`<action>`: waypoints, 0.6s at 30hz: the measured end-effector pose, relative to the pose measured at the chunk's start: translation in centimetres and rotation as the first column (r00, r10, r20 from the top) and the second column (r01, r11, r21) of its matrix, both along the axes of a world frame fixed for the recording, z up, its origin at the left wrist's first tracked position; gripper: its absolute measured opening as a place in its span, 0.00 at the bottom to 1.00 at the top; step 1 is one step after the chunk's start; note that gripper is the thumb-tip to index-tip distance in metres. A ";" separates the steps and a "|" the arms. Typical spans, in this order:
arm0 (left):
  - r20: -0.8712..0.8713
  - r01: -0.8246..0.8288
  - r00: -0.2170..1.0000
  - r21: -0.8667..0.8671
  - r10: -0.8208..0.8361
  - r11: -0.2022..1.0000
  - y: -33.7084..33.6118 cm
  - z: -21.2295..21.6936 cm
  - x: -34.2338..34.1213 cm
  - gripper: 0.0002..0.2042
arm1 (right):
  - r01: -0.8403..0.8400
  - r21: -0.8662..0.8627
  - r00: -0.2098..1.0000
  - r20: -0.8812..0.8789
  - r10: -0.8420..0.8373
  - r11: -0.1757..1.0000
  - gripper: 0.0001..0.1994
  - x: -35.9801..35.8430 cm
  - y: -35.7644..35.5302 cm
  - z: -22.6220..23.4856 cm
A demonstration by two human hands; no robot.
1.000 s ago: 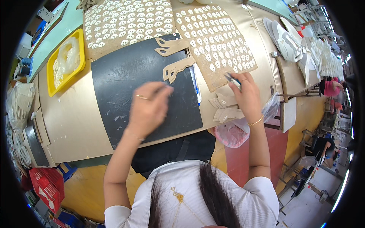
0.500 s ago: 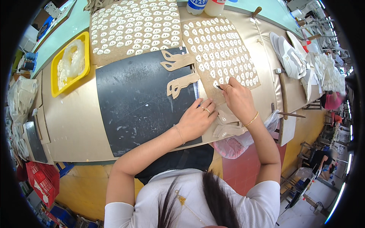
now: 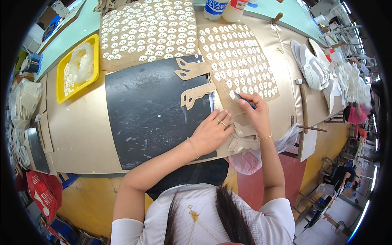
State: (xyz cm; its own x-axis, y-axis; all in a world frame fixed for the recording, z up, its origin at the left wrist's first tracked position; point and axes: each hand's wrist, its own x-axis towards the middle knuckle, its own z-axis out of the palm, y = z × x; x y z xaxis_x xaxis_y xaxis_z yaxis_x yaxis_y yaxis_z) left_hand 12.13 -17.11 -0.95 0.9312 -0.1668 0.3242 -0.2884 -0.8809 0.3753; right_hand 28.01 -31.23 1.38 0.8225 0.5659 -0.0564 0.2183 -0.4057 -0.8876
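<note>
My right hand (image 3: 258,114) grips a slim pointed tool (image 3: 247,102) with a dark tip and a bluish handle. Its tip is close to a small white oval piece (image 3: 232,94) at the near left corner of a brown sheet (image 3: 229,107) bearing rows of such pieces. My left hand (image 3: 208,132) lies palm down, fingers stretched, at the right edge of a black board (image 3: 151,118); whatever is under the palm is hidden. Tan cut-out pieces (image 3: 198,94) rest on the board's upper right. Pale cut-out pieces (image 3: 243,143) lie stacked between my hands, near the table edge.
A larger brown sheet (image 3: 107,65) with white ovals lies at the far side. To the left stands a yellow tray (image 3: 61,96) with loose white pieces and a plastic bag. Two bottles (image 3: 215,9) are at the back. A hammer (image 3: 304,98) and white shaped parts (image 3: 308,67) are on the right.
My right hand has drawn back slightly toward me and turned, showing more of the tool. My left hand has shifted only a little, and the view has moved slightly.
</note>
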 end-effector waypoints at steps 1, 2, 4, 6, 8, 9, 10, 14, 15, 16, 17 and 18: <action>0.001 -0.003 1.000 0.000 0.003 1.000 0.0 0.0 0.0 0.15 | 0.023 0.048 0.997 -0.076 -0.019 0.999 0.12 -0.1 0.3 0.6; 0.002 -0.005 1.000 0.000 0.005 1.000 0.1 0.0 -0.1 0.16 | 0.049 0.094 0.988 -0.153 -0.035 0.994 0.12 -0.1 0.6 1.1; -0.004 -0.007 1.000 -0.009 0.006 1.000 0.0 0.1 -0.2 0.16 | -0.030 -0.031 0.991 0.132 0.034 0.999 0.12 0.5 0.3 1.7; -0.011 -0.007 1.000 -0.017 0.007 1.000 0.0 0.2 -0.2 0.17 | -0.081 -0.167 0.927 0.349 0.136 0.983 0.12 0.7 0.2 2.3; -0.018 -0.006 1.000 -0.021 0.006 1.000 0.1 0.6 -0.2 0.17 | -0.114 -0.301 0.836 0.486 0.255 0.947 0.12 0.6 0.1 2.8; -0.015 -0.008 1.000 -0.021 0.008 1.000 0.1 0.6 -0.3 0.17 | -0.140 -0.357 0.781 0.534 0.325 0.924 0.12 0.7 0.3 3.2; -0.013 -0.010 1.000 -0.020 0.010 1.000 0.1 0.5 -0.2 0.17 | -0.161 -0.413 0.719 0.573 0.394 0.896 0.11 0.9 0.5 3.6; -0.013 -0.022 1.000 -0.038 0.022 0.999 0.2 0.6 -0.3 0.17 | -0.236 -0.572 0.520 0.609 0.599 0.786 0.08 2.3 1.9 5.0; -0.007 -0.023 1.000 -0.036 0.022 0.999 0.2 0.4 -0.3 0.17 | -0.254 -0.608 0.481 0.595 0.643 0.752 0.08 2.7 2.3 5.3; -0.001 -0.024 1.000 -0.035 0.024 0.999 0.1 0.2 -0.3 0.17 | -0.269 -0.643 0.441 0.579 0.685 0.717 0.08 3.1 2.6 5.6; 0.004 -0.025 1.000 -0.034 0.025 0.999 0.1 0.0 -0.3 0.17 | -0.282 -0.677 0.400 0.561 0.725 0.680 0.08 3.5 2.9 5.7; 0.006 -0.025 1.000 -0.031 0.026 0.999 0.0 0.1 -0.3 0.17 | -0.297 -0.691 0.386 0.544 0.745 0.659 0.08 3.9 3.1 5.8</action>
State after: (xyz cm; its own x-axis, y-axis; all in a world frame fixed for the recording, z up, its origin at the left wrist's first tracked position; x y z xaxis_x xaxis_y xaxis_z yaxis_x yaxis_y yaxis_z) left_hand 11.84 -17.08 -0.90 0.9329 -0.1328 0.3347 -0.2685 -0.8760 0.4007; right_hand 31.86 -28.14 7.16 0.1984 0.9797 0.0300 0.9800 -0.1978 -0.0233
